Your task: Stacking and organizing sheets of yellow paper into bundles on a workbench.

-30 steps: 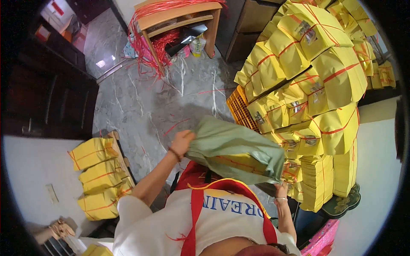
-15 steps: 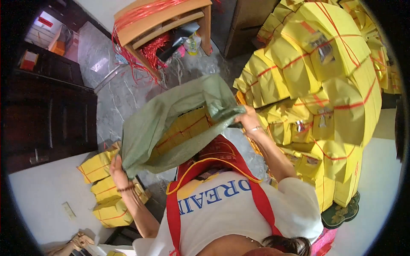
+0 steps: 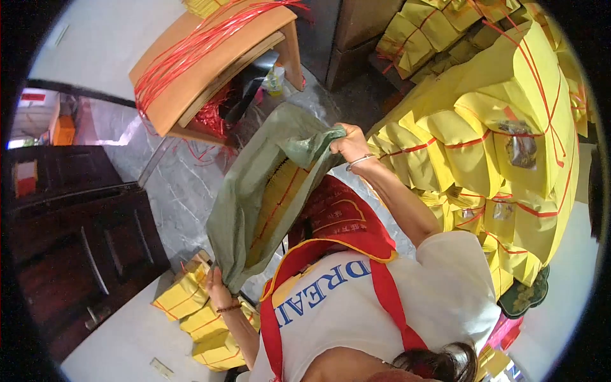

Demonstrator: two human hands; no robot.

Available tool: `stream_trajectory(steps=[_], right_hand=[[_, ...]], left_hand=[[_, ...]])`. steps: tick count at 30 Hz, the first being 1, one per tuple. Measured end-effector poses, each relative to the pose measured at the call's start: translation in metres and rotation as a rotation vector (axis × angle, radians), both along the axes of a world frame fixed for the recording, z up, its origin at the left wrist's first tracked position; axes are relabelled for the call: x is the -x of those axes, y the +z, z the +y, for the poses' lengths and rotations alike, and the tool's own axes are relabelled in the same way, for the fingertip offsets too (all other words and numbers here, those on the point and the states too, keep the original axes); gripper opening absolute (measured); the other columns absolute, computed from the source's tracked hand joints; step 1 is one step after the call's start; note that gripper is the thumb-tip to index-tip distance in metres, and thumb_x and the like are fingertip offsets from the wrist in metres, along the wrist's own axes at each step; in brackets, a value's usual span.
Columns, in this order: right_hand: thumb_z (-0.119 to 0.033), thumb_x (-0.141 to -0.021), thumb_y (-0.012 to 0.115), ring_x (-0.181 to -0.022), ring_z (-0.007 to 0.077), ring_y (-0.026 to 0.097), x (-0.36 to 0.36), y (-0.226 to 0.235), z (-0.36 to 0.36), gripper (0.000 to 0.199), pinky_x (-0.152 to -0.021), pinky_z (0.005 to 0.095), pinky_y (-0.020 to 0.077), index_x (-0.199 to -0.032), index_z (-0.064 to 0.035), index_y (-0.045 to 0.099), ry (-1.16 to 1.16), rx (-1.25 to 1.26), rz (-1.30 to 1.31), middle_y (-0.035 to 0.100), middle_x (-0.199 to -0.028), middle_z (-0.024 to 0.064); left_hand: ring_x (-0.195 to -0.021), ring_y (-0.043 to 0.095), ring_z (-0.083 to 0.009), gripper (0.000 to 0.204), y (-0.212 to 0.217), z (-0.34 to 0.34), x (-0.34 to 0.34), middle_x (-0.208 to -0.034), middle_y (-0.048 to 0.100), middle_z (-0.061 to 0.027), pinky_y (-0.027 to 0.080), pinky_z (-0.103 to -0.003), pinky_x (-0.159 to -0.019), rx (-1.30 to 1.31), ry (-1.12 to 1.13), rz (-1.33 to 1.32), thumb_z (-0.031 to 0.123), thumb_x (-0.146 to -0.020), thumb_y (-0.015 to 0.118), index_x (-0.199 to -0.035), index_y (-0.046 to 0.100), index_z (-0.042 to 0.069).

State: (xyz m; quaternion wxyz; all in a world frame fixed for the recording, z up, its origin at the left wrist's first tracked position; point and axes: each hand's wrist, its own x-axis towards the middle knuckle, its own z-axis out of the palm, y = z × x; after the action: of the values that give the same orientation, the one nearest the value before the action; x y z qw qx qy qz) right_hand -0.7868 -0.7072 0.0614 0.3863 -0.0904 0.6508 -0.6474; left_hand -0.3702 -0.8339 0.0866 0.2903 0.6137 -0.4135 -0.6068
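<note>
A green woven sack hangs before me, its mouth stretched into a narrow slot between my hands. Inside it shows a yellow paper bundle bound with red string. My right hand, with a bracelet at the wrist, is closed on the bunched rim at the far right end. At the near left end my left hand, a beaded bracelet on its wrist, grips the opposite side of the rim. Both hands hold the sack's edge only. The sack's bottom is hidden.
Big stacks of yellow paper bundles tied with red string rise at my right. A wooden table draped with red strings stands ahead. Smaller yellow bundles lie at lower left, near a dark door.
The sack's mouth has narrowed and tilted more steeply. My left hand has come right and slightly nearer me; my right hand has moved left and farther away. The view has turned.
</note>
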Motion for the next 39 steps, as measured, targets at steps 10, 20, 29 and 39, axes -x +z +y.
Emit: stream_trajectory(steps=[10,20,29,39], right_hand=[[0.013,-0.060,0.050,-0.055,0.0095,0.048,0.144,-0.005,0.003,0.022,-0.050,0.0234,0.0389,-0.070,-0.0040,0.059,-0.451,0.089,0.078,0.056,-0.063,-0.0005],[0.007,-0.065,0.055,-0.087,0.0274,0.055,0.275,-0.005,0.032,0.075,-0.072,0.0401,0.0469,-0.136,-0.0022,0.035,-1.217,-0.103,-0.096,0.057,-0.105,0.0139],[-0.003,-0.078,0.059,-0.126,0.0358,0.035,0.365,-0.082,0.026,0.077,-0.099,0.0511,0.0340,-0.144,-0.0115,0.022,-1.105,-0.313,0.004,0.036,-0.137,0.0190],[-0.020,-0.082,0.063,-0.120,0.0357,0.044,0.321,-0.147,0.014,0.052,-0.101,0.0438,0.0372,-0.130,-0.0096,0.046,-0.472,-0.896,0.362,0.045,-0.133,0.0168]], left_hand=[[-0.083,0.059,-0.0174,0.024,0.001,-0.081,0.201,-0.098,0.062,-0.0094,0.049,-0.030,-0.072,-0.078,-0.278,0.013,0.011,-0.090,0.053,-0.106,0.057,-0.006],[-0.089,0.060,-0.0190,0.035,-0.026,-0.101,0.375,-0.099,0.063,-0.0116,0.048,-0.030,-0.078,-0.046,-0.757,0.174,0.016,-0.088,0.055,-0.111,0.054,-0.010],[-0.115,0.048,-0.0249,0.051,-0.108,-0.117,0.508,-0.123,0.054,-0.0146,0.034,-0.032,-0.099,-0.190,-1.393,-0.209,0.025,-0.085,0.058,-0.125,0.049,-0.004],[-0.121,0.043,-0.0359,0.042,-0.105,-0.165,0.555,-0.129,0.047,-0.0226,0.033,-0.040,-0.102,0.019,-2.281,-0.321,0.023,-0.091,0.045,-0.125,0.050,-0.001]])
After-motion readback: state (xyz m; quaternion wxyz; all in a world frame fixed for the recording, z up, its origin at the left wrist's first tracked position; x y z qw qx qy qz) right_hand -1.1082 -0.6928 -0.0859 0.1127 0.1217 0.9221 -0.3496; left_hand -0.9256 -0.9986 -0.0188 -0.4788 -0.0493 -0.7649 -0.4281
